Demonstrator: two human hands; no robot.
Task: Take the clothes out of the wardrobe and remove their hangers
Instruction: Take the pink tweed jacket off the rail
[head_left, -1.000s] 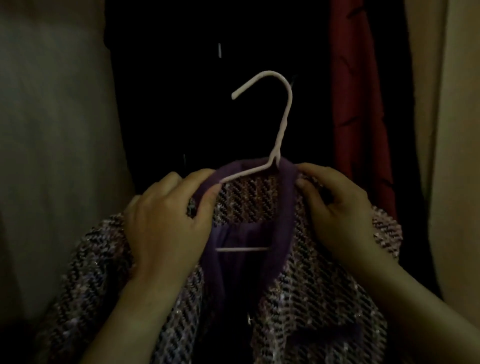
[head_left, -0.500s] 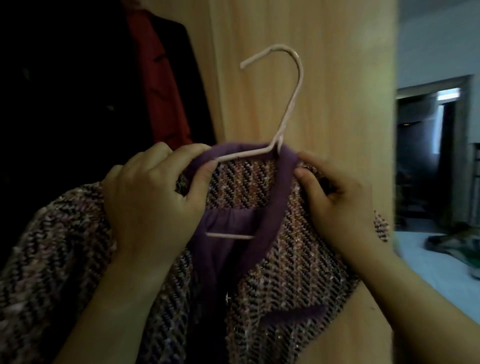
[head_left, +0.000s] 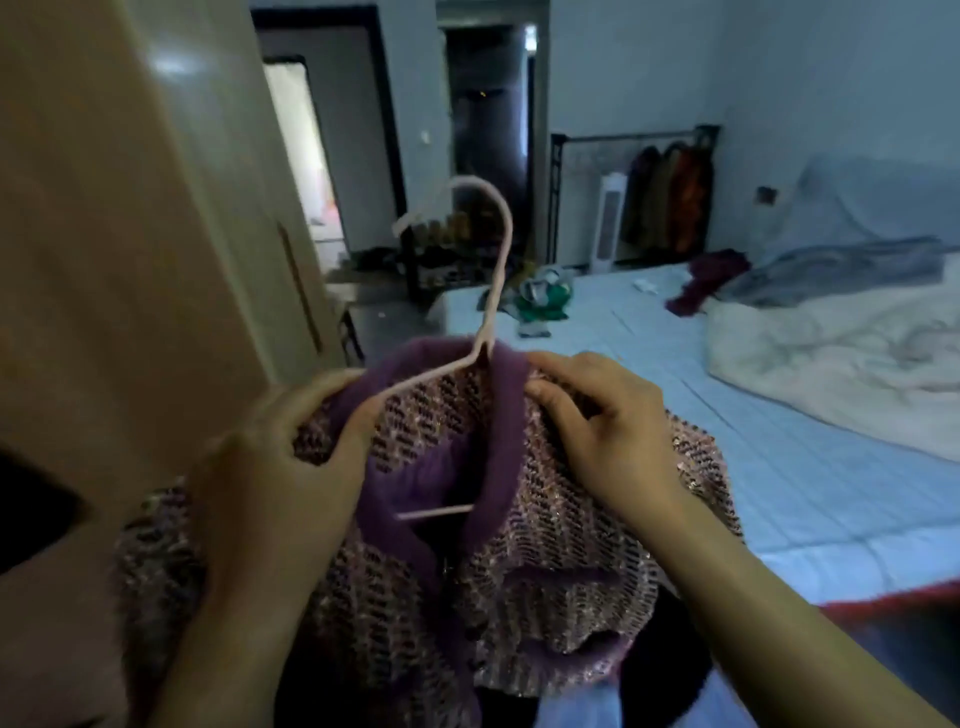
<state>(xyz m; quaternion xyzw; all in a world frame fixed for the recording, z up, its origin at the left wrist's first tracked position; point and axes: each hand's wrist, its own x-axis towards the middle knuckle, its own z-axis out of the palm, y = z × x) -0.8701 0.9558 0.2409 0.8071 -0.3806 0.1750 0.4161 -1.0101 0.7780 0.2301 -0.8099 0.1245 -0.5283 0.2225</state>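
A purple and pink tweed jacket (head_left: 535, 587) with a plain purple collar hangs on a pale pink wire hanger (head_left: 496, 270). The hanger's hook stands upright above the collar and its lower bar shows inside the neck opening. My left hand (head_left: 280, 467) grips the jacket's left shoulder by the collar. On the other shoulder, my right hand (head_left: 608, 431) pinches the cloth beside the collar. I hold the jacket in front of me, out of the wardrobe (head_left: 130, 234), whose pale wooden door fills the left.
A bed (head_left: 831, 509) with a light blue sheet lies to the right, with a white quilt (head_left: 841, 364), a purple garment (head_left: 711, 275) and green clothes (head_left: 545, 301) on it. Beyond it stand a clothes rack (head_left: 665, 202) and a white heater. Dark doorways are at the back.
The view has swung right from the dark wardrobe interior to the room and bed. The jacket on its hanger came along with both hands, which keep the same grip.
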